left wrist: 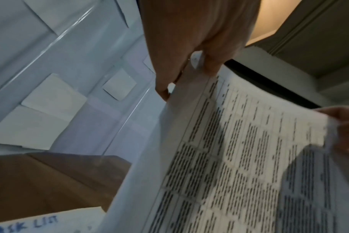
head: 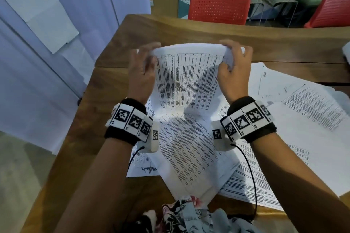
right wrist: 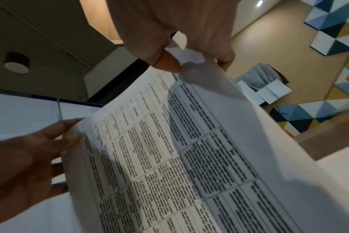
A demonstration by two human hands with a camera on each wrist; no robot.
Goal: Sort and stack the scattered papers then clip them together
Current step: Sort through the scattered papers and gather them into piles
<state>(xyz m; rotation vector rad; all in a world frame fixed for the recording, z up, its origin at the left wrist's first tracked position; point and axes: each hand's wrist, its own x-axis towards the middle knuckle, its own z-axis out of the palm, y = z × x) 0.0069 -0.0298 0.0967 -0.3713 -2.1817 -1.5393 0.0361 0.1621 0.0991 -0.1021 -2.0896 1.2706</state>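
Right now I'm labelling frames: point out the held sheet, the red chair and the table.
held sheet [head: 186,77], head view, printed middle.
red chair [head: 219,4], head view, perforated backrest.
table [head: 189,28], head view, bare far edge.

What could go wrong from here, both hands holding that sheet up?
1. The left hand and right hand grip the raised sheet by its top corners; it already bows, so it could crease or tear.
2. Its lower edge brushes the loose papers on the table; moving it may scatter them further.
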